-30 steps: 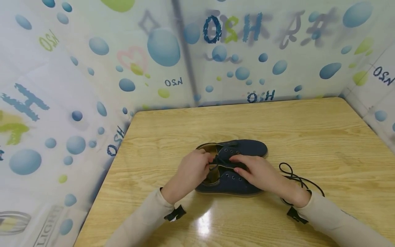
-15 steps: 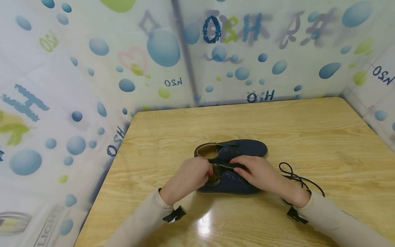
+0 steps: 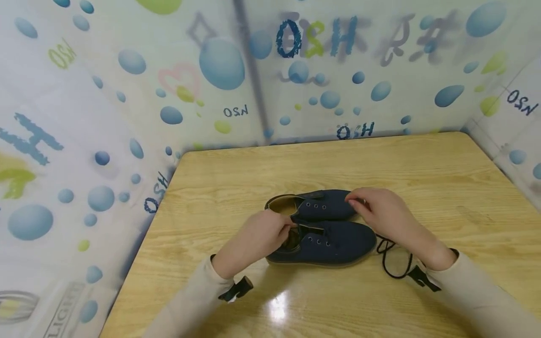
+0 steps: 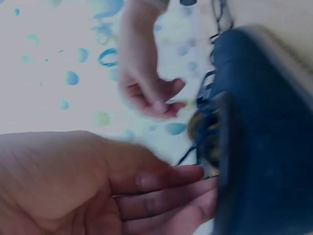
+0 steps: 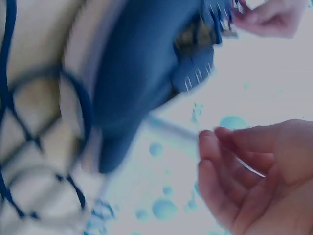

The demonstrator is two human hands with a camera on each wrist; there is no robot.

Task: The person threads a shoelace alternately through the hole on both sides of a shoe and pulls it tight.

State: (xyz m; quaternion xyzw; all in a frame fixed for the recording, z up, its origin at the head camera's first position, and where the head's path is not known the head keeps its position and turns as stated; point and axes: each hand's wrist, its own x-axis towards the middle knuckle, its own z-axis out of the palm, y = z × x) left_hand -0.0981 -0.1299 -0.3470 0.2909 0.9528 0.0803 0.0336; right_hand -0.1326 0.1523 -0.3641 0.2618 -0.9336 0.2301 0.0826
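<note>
Two navy low-cut shoes lie side by side with their toes to the right, the near shoe (image 3: pixel 338 246) and the far shoe (image 3: pixel 334 204). At the near shoe's opening, my left hand (image 3: pixel 264 232) pinches a thin black shoelace (image 4: pixel 186 155) between thumb and fingers, fingertips right at the shoe's upper edge. My right hand (image 3: pixel 386 209) is at the far shoe's toe, its fingers loosely curled, thumb close to the index fingertip. Nothing shows between them in the right wrist view. Metal eyelets show on both shoes.
A loose black lace (image 3: pixel 397 277) lies in loops on the wooden table (image 3: pixel 236 188), right of the near shoe's toe and partly under my right forearm. Behind the table hangs a patterned white curtain (image 3: pixel 270 117).
My right hand has let go of the near shoe's eyelet flap and moved right and away to the far shoe's toe. My left hand moved slightly toward me, off the far shoe's opening.
</note>
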